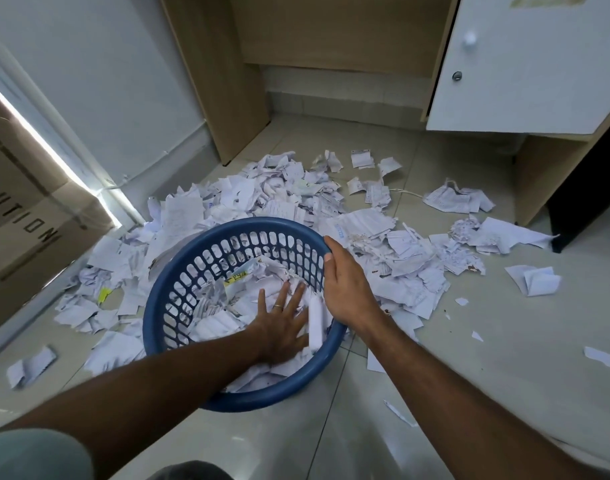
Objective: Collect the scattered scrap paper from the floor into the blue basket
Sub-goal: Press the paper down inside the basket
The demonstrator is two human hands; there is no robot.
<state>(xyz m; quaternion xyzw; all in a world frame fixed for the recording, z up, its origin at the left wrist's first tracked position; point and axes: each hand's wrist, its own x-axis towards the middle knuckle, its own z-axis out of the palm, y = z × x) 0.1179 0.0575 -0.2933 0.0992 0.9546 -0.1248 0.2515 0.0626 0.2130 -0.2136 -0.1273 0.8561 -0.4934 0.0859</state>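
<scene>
Compacting step: my left hand [283, 323] is flat, fingers spread, pressing the paper load inside the blue basket [178, 271]. My right hand [348, 285] grips the basket's right rim to steady it. Most scrap paper [383, 244] lies on the floor far and right. Next: free both hands, scoop the nearest pile in.

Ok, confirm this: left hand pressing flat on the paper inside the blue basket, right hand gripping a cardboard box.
Wrong on the right hand: the head view shows its grip on the rim of the blue basket, not a cardboard box. The left hand does press flat on the paper inside.
</scene>
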